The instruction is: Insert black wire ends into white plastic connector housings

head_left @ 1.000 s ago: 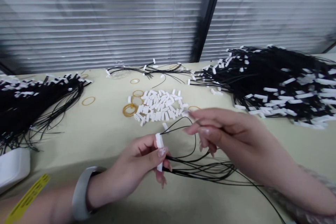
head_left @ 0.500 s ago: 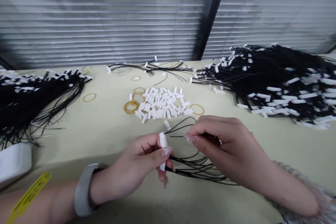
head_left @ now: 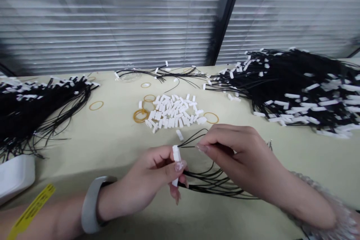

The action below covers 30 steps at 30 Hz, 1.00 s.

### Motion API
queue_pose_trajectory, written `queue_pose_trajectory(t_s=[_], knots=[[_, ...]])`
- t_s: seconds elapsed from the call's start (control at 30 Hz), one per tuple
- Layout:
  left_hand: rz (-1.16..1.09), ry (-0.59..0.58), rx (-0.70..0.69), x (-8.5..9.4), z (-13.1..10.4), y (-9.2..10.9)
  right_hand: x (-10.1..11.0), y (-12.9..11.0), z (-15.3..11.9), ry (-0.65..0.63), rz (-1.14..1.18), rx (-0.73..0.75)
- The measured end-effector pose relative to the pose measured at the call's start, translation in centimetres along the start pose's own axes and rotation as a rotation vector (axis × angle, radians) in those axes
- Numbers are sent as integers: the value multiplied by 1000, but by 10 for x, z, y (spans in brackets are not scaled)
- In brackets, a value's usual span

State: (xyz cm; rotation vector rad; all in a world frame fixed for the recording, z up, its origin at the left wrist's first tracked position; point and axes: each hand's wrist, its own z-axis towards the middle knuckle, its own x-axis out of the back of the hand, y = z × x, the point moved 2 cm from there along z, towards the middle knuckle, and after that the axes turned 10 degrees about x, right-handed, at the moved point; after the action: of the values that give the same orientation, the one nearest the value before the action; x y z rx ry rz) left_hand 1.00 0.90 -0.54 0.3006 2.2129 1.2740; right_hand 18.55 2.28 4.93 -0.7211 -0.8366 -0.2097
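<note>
Connector (head_left: pixel 176 154) in left hand (head_left: pixel 157 176) — one; wire (head_left: pixel 189 147) in right hand (head_left: pixel 200 147) — one.

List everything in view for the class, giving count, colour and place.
Held connector: one, white, centre
Attached wires: several, black, running right
Loose connectors: dozens, white, mid-table
Rubber bands: several, amber, around loose connectors
Left wire heap: one, black, white ends
Right wire heap: one, black, white ends
Loose wires: several, black, far edge
Container: one, white, near left
Table: one, pale green
Blinds: white-grey, behind
Frame: dark, between blinds
Wristband: one, grey, left wrist
Strip: one, yellow, left forearm
Left hand: one, bare, holding connector
Right hand: one, bare, pinching wire
</note>
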Motion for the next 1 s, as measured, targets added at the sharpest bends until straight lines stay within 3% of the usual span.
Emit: queue_pose_trajectory(t_s=[0.2,0.43,0.73,1.0], knots=[[25,-17,31,-2,-1,1,-3,3,-7,68,-180,223],[-19,-85,112,4,0,0,-1,-1,-9,-4,-441,439],[15,-132,176,7,1,3,4,-11,-8,52,-559,569],[29,-150,232,5,0,7,5,-15,-8,12,-498,609]])
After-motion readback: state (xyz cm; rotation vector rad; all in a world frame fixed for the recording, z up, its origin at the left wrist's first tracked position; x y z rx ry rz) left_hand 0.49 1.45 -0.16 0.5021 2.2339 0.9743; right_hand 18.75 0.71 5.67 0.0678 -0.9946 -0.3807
